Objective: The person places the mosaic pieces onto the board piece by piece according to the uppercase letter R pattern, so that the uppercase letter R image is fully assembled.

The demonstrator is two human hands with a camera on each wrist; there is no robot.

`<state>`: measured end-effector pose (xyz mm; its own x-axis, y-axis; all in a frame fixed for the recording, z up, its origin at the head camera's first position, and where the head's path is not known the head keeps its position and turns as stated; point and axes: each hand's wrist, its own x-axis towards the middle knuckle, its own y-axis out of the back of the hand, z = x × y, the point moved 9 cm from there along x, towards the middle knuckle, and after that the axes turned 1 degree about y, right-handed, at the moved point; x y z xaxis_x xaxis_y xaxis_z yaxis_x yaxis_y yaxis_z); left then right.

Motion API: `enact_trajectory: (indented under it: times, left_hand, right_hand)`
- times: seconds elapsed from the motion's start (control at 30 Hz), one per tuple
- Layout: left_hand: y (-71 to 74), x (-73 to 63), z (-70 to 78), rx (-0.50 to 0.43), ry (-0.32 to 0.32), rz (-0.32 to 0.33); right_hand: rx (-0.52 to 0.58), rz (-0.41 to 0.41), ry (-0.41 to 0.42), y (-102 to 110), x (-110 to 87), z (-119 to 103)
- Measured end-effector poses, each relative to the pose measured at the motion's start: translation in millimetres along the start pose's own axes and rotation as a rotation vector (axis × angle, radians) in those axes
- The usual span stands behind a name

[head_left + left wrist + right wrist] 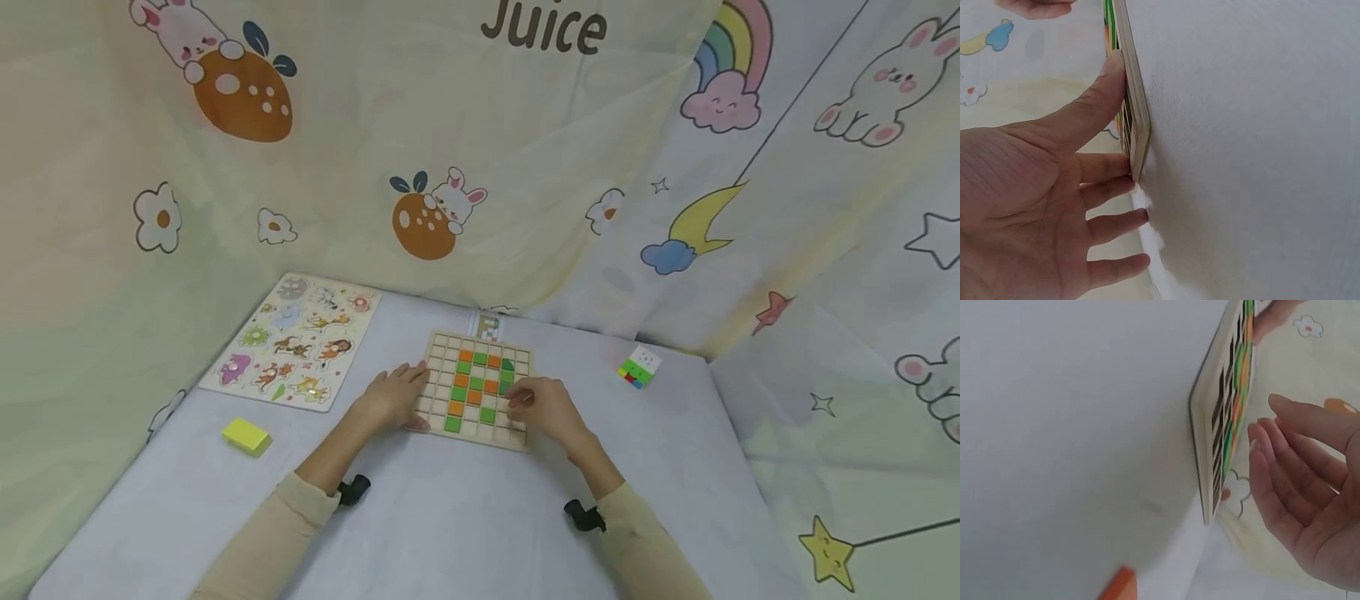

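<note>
A wooden grid board lies on the table with orange and green square tiles in some of its cells. Several darker green pieces with rounded edges fill cells on its right side. My left hand rests along the board's left edge; in the left wrist view its thumb lies against the board's rim, and the other fingers spread out straight. Over the board's right side hovers my right hand, fingers loosely bent. The right wrist view shows a gap between its thumb and fingertips, with nothing visible there.
An animal picture board lies at the back left, with a yellow block in front of it. A small patterned card sits behind the grid board. A colourful puzzle cube stands at right. An orange piece lies near my right wrist.
</note>
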<state>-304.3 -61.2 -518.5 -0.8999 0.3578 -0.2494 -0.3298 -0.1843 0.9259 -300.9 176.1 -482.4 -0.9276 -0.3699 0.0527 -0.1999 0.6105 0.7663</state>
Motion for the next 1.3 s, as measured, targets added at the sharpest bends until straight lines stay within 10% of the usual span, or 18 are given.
enact_trajectory:
  times: [0.57, 0.87, 1.3]
  left_hand:
    - [1.6, -1.7, 1.2, -0.004, 0.002, 0.009]
    - [5.0, -3.9, 3.7, -0.014, -0.009, 0.023]
    - [0.6, -3.7, 3.4, -0.009, -0.011, 0.025]
  right_hand:
    - [-0.161, -0.118, -0.274, 35.9, -62.9, 53.8]
    - [-0.207, -0.067, -0.276, 34.8, -84.5, 68.3]
    - [-0.056, 0.046, -0.181, 42.5, -66.9, 58.9]
